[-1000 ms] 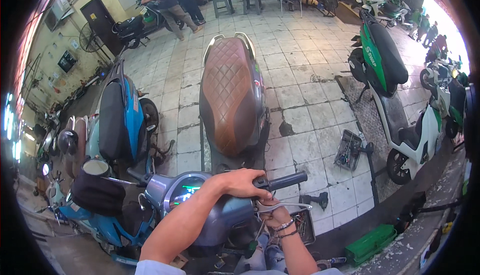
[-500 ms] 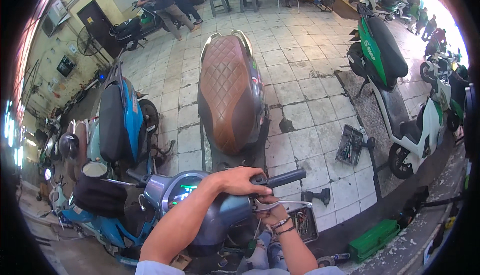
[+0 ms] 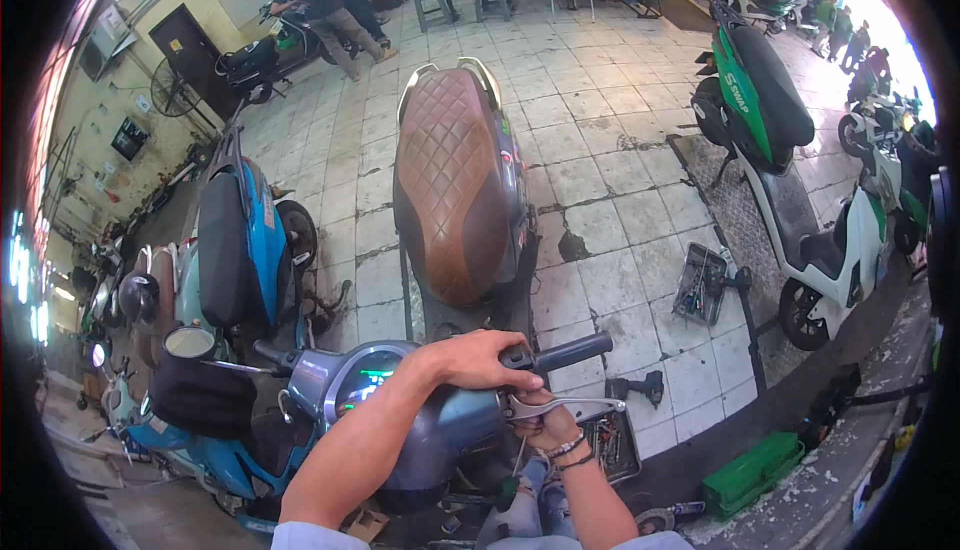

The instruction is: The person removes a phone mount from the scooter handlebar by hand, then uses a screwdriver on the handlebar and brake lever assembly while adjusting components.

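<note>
Gripping the scooter's handlebar [image 3: 560, 352], left hand [image 3: 480, 358] wraps it from above; bar runs sideways, tip pointing right. Right hand [image 3: 543, 420], just below the handlebar, pinches the silver brake lever [image 3: 565, 407].

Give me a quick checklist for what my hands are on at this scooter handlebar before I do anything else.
1. Left hand lies over the handlebar by the black grip: ok.
2. Right hand is under the silver brake lever, fingers at it: ok.
3. Tool in right hand: cannot tell.
4. Display on the scooter is lit green: ok.
5. Tool tray sits on the floor below the lever: ok.
6. Scooter steady on a stand: cannot tell.
</note>
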Available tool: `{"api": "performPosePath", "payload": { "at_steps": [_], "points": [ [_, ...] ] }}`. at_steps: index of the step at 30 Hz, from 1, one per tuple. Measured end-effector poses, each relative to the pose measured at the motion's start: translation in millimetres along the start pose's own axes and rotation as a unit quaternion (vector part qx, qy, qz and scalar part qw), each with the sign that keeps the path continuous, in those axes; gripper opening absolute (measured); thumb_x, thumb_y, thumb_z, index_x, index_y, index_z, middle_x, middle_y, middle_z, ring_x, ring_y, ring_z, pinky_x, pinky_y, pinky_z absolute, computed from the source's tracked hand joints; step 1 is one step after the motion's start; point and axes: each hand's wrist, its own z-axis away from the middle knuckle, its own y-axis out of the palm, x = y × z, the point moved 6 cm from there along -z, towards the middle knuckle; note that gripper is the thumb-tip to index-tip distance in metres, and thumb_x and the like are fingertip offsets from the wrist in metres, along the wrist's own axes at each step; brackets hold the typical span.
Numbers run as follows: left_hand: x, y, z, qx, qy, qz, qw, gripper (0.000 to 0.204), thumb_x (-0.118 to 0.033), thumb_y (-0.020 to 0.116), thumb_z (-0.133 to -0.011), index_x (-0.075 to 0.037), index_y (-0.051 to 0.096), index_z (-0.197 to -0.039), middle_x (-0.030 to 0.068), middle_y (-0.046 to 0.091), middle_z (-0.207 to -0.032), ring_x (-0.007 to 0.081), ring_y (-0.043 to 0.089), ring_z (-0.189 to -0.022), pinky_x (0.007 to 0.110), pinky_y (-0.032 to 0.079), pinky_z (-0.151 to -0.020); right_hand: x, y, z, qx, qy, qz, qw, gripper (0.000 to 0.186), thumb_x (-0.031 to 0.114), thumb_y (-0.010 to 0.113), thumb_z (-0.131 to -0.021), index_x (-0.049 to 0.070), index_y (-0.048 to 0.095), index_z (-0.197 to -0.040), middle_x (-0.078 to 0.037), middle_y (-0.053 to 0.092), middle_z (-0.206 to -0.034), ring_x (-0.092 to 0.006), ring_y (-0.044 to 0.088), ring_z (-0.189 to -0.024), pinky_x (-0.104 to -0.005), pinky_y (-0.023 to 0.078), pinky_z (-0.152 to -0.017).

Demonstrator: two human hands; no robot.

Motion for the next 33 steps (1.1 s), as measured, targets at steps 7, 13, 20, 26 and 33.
{"api": "performPosePath", "payload": {
  "at_steps": [7, 13, 20, 26, 33],
  "points": [
    [-6.4, -1.0, 3.2, -0.019, 0.01, -0.009, 1.0, 0.087, -0.062, 0.077, -0.082, 0.001, 0.057, -0.138, 0.025, 0.064, -0.132, 0.0373, 0.06, -0.126, 0.044, 0.046, -0.107, 9.5, 10.0, 2.2, -0.006, -0.054, 0.059, 0.997, 0.012, 0.023, 0.065, -0.102, 0.015, 0.063, -0.093, 0.009, 0.053, -0.07, -0.0022, 0.046, -0.054, -0.021, 0.032, -0.046],
    [1.1, -2.4, 1.0, -0.042, 0.016, -0.005, 0.999, 0.085, -0.06, 0.079, -0.081, 0.001, 0.058, -0.136, 0.0247, 0.066, -0.128, 0.037, 0.062, -0.122, 0.043, 0.047, -0.105, 11.3, 15.5, -1.2, -0.038, -0.053, 0.085, 0.994, 0.008, 0.02, 0.067, -0.099, 0.014, 0.065, -0.095, 0.009, 0.054, -0.072, -0.0032, 0.049, -0.056, -0.0215, 0.033, -0.047],
    [-4.1, -1.2, 2.7, -0.022, 0.011, -0.006, 1.0, 0.084, -0.061, 0.079, -0.082, 0.0, 0.059, -0.136, 0.0231, 0.067, -0.127, 0.0356, 0.063, -0.121, 0.042, 0.047, -0.103, 8.1, 7.0, -4.8, -0.007, -0.037, 0.015, 0.999, 0.009, 0.021, 0.07, -0.097, 0.015, 0.063, -0.096, 0.008, 0.054, -0.072, -0.0032, 0.047, -0.054, -0.0223, 0.032, -0.046],
    [2.2, 1.3, -0.6, -0.028, 0.007, -0.024, 0.999, 0.08, -0.06, 0.075, -0.087, -0.004, 0.057, -0.14, 0.0242, 0.064, -0.132, 0.0335, 0.06, -0.127, 0.041, 0.045, -0.108, 8.3, 12.9, -2.5, -0.023, -0.036, 0.034, 0.999, 0.004, 0.016, 0.067, -0.099, 0.014, 0.064, -0.097, 0.008, 0.055, -0.072, -0.0021, 0.046, -0.051, -0.0197, 0.031, -0.045],
    [25.8, -30.4, -6.0, -0.126, 0.026, 0.084, 0.988, 0.078, -0.055, 0.065, -0.099, 0.0, 0.045, -0.15, 0.0229, 0.064, -0.135, 0.03, 0.061, -0.125, 0.041, 0.048, -0.106, 4.6, 5.4, -5.2, -0.024, -0.008, 0.005, 1.0, 0.009, 0.005, 0.068, -0.095, 0.013, 0.064, -0.092, 0.003, 0.063, -0.073, -0.0039, 0.047, -0.048, -0.0214, 0.03, -0.042]
  ]
}}
